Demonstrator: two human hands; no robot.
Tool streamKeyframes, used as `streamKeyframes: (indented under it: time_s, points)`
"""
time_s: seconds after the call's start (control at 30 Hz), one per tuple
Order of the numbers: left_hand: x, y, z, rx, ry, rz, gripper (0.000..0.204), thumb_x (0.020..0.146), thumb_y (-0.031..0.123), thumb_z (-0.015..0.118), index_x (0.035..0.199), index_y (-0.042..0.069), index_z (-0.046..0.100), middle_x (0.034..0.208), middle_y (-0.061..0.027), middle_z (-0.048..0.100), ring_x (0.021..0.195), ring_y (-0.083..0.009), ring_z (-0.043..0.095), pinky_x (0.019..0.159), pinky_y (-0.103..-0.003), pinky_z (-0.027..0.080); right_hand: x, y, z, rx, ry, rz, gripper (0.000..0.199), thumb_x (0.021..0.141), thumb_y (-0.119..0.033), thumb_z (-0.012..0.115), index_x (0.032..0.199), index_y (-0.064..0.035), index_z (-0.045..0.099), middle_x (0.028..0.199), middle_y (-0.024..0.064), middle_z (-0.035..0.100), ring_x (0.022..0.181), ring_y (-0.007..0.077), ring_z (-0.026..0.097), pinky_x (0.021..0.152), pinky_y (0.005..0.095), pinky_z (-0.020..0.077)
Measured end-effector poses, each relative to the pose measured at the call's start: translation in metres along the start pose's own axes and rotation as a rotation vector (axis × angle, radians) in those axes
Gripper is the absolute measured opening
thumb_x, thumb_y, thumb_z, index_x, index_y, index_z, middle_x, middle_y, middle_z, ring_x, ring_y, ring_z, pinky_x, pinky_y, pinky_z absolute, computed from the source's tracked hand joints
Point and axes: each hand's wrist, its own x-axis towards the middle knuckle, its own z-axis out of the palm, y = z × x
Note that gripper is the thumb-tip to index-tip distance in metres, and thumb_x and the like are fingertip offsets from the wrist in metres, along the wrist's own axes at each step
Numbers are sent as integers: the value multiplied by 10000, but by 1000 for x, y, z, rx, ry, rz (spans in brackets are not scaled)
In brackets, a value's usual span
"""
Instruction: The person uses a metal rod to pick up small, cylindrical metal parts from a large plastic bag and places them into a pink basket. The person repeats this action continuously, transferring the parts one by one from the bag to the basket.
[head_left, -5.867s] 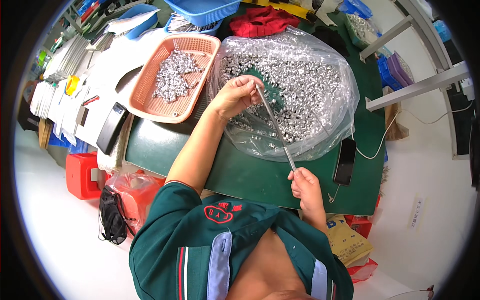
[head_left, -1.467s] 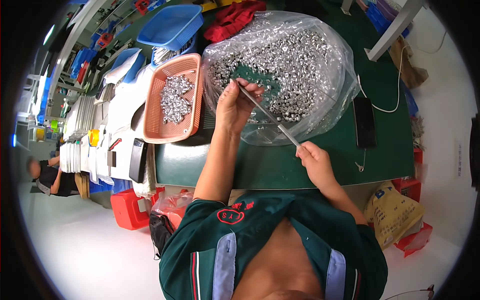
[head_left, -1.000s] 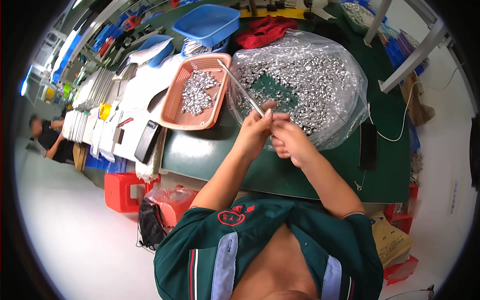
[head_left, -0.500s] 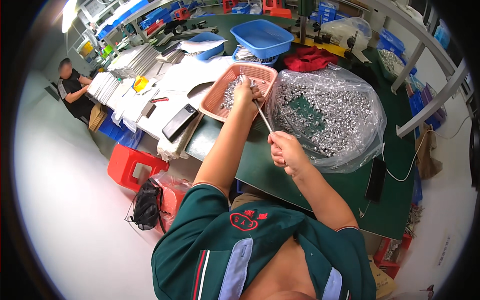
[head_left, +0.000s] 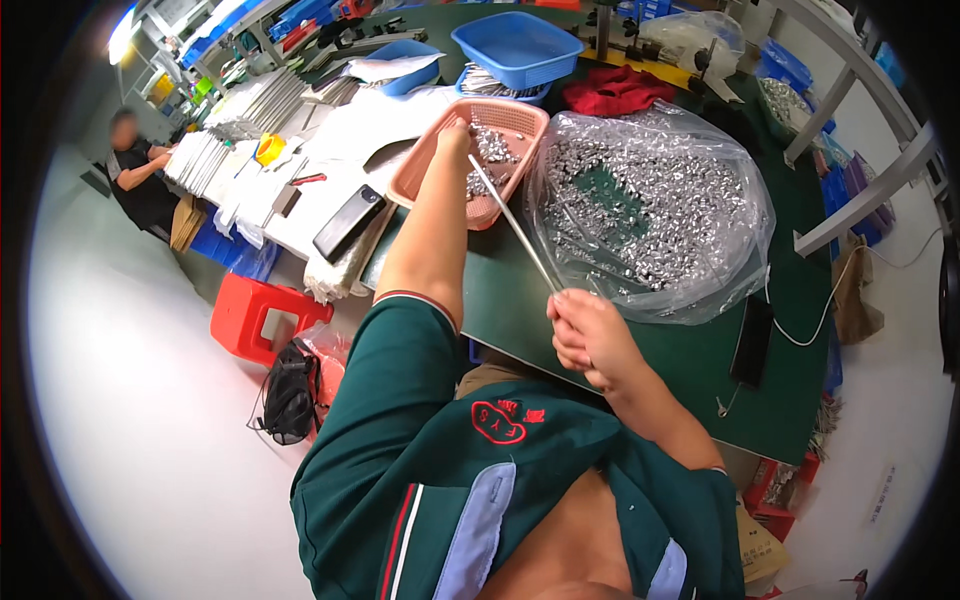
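Observation:
My right hand (head_left: 590,335) is closed around the near end of a slim metal rod (head_left: 516,228). The rod slants away to the left, and its far tip, free of my other hand, lies over the pink plastic basket (head_left: 537,128). Into the left side of that basket reaches my left hand (head_left: 453,136), its fingers mostly hidden from view. Small shiny metal parts (head_left: 492,146) lie in loose heaps beside it. Right of the basket, a large clear plastic bag (head_left: 745,265) lies spread open, holding many similar metal pieces (head_left: 690,210).
Blue baskets (head_left: 520,55) and a red cloth (head_left: 620,92) sit behind. A black phone (head_left: 349,223) lies on white sheets at left; a dark device with a cable (head_left: 753,342) is at right. A person (head_left: 135,170) works far left beside a red stool (head_left: 262,318).
My left hand has let go of the rod's far part and moved left into the basket. My right hand, still gripping the rod, has come slightly nearer and to the right.

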Motion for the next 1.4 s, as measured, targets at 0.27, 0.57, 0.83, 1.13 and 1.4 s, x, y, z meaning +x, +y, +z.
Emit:
streamKeyframes:
  time_s: [0.27,0.57,0.83,1.13,1.4]
  points:
    - [17,29,0,1136,331,334,513,876,535,539,1152,124,674,1161,-176,653,1154,-323,586,978,-437,439,-23,14,-66,-152,232,-224,238,1002,-261,484,886,-56,524,548,-55,367,421,17,297,381,190,241]
    - [-166,-67,162,965,-573,814,232,836,186,692,999,21,709,936,-119,700,856,-206,668,787,-317,510,-49,32,-119,-278,622,-648,225,1017,-218,468,903,-33,529,582,-49,384,481,17,330,426,185,259]
    - [-149,-120,187,1310,-678,946,178,791,202,672,888,54,694,898,-152,648,912,-350,604,811,-427,476,-52,45,-137,-173,620,-563,242,1012,-228,491,891,-25,544,635,-59,403,542,12,339,473,189,265]
    - [-143,-97,161,-208,-845,-234,149,901,138,641,1016,53,599,931,-89,662,757,-157,602,688,-300,495,-53,37,-134,-231,632,-447,220,1003,-201,487,889,-26,557,600,-55,392,520,15,333,460,199,264]
    - [-144,-92,136,-551,-939,-320,165,879,112,660,1024,57,602,1029,-99,660,905,-199,634,797,-326,520,-62,33,-126,-392,581,-285,231,1003,-216,476,987,-5,571,617,-60,366,526,20,304,465,199,237]
